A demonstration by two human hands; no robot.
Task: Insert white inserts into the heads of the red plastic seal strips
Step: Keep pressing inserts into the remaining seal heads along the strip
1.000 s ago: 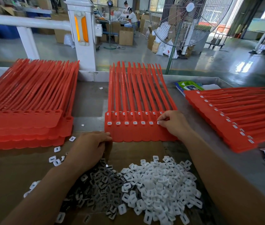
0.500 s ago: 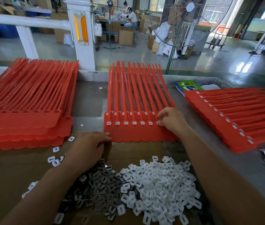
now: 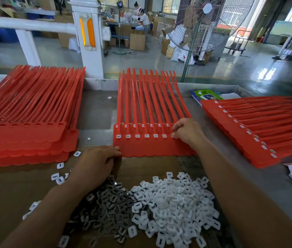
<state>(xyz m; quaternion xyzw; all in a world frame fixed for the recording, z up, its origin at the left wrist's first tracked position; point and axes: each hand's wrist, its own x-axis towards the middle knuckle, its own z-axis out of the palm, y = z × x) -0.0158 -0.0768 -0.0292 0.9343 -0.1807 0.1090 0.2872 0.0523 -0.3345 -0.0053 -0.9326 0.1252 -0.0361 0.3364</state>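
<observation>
Right hand (image 3: 186,132) pinches the seal strips (image 3: 150,113) at the last head, insert hidden; left hand (image 3: 96,163) grip unclear

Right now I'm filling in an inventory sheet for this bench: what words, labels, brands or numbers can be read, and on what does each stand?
Nothing here is sharp enough to quote.
Green and blue packet: printing on a pale label, too blurred to read.
White sack on the floor: a red mark, too small to read.
Red seal strips and white inserts: no print visible.
</observation>
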